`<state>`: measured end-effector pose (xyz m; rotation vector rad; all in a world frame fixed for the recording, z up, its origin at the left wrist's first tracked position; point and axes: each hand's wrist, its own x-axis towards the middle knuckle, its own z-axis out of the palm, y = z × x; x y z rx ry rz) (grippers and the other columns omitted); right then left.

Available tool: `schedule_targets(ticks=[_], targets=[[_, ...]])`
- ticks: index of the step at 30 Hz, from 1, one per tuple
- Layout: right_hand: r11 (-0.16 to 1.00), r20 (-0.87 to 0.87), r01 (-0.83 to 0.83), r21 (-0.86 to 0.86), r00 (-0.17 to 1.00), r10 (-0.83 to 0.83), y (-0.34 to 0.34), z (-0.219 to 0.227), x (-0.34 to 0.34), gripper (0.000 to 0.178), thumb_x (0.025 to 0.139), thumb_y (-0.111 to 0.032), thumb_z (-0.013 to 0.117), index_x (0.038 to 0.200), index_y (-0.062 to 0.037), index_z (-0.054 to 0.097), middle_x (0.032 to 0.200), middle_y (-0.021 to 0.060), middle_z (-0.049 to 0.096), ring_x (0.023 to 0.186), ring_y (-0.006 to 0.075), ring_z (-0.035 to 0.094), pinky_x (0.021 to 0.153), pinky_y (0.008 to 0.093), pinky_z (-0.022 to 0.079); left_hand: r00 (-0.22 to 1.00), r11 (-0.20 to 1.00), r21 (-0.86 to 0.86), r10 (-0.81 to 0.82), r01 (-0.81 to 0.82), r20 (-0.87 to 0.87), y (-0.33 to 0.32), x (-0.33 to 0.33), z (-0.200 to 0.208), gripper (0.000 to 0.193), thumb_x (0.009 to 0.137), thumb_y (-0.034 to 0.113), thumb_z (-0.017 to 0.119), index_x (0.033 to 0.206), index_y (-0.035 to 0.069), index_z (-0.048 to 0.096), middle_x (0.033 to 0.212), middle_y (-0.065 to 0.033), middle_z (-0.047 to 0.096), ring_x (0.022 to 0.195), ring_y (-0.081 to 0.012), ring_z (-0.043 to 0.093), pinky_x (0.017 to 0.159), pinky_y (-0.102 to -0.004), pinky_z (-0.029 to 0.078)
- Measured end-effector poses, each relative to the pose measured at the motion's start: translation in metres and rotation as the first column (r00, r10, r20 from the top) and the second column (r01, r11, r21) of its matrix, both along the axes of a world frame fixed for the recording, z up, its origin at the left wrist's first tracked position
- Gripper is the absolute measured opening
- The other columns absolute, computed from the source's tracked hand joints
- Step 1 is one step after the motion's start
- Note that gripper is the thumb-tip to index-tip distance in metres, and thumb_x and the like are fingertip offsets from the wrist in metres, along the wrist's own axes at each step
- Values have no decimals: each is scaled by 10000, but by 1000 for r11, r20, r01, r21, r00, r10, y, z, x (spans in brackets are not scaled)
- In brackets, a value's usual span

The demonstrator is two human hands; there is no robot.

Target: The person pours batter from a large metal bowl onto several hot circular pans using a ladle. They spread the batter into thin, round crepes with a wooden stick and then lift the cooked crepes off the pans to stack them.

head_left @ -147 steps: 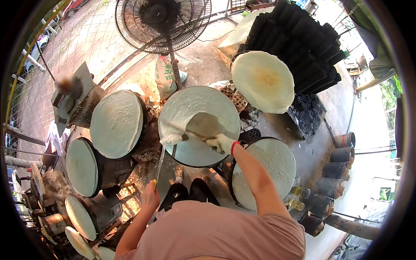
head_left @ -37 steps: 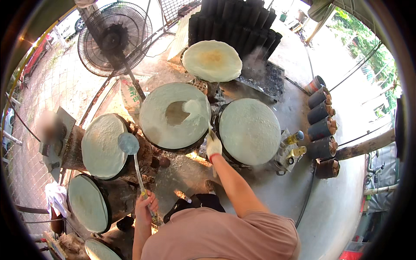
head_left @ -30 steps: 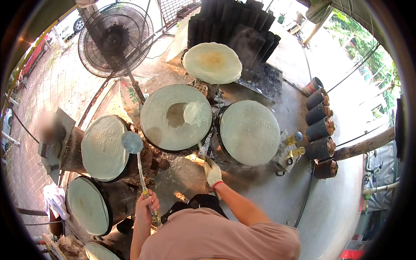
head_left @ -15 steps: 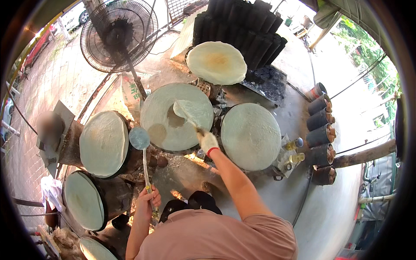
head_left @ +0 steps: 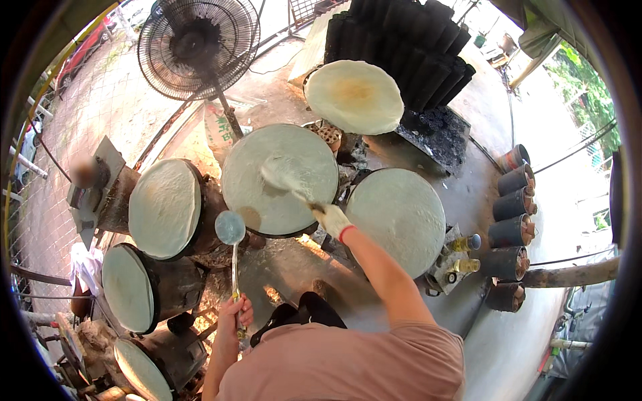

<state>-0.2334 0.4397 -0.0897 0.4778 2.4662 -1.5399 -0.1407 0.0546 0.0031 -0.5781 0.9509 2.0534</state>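
My right hand (head_left: 333,221), in a white glove with a red cuff, is closed around the handle of a batter spreader (head_left: 286,179). The spreader's pale blade, smeared by motion, lies over the wet batter on the middle round griddle (head_left: 314,148). A small darker patch shows near that griddle's front edge. In my left hand (head_left: 233,317) is the long handle of a ladle (head_left: 231,228), its round bowl held just in front of the same griddle. Pale sheets cover the right griddle (head_left: 396,217) and the left griddle (head_left: 164,208); a browned flatbread (head_left: 354,97) lies on the far one.
A standing fan (head_left: 199,47) is at the far left, and black cylindrical briquettes (head_left: 401,47) are stacked at the back. Two more griddles (head_left: 127,287) stand at lower left. Several dark pots (head_left: 511,234) line the right, near jars (head_left: 466,266).
The spreader has swept across the middle griddle, and batter now covers most of the dark bare patch beside it. The ladle remains in my left hand. The whole view has shifted slightly.
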Motion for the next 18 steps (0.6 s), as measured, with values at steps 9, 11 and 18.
schedule_targets(ticks=[9, 11, 18], targets=[[996, -111, 24, -88, 993, -34, 29, -25, -28, 371, 857, -230, 548, 1159, -22, 603, 843, 90, 622, 759, 177, 558, 666, 296, 445, 998, 995, -89, 46, -41, 45, 10, -3, -9, 97, 921, 134, 507, 855, 96, 445, 633, -5, 405, 415, -84, 352, 368, -233, 285], [983, 40, -38, -182, 998, 46, 24, -37, -11, 359, 854, -219, 568, 1156, -30, 619, 674, -29, 511, 556, 82, 432, 477, 250, 356, 999, 994, -105, 37, -34, 27, 17, -6, -5, 104, 916, 130, 511, 846, 96, 442, 623, -6, 401, 411, -87, 355, 362, -237, 287], [887, 85, 324, -330, 946, -314, 16, -6, 13, 369, 863, -215, 578, 1182, -32, 599, 715, -8, 558, 580, 84, 442, 496, 244, 354, 985, 922, -369, -155, 116, -78, 48, -42, -9, 113, 865, 85, 540, 848, 74, 428, 588, -23, 409, 389, -121, 387, 341, -269, 308]])
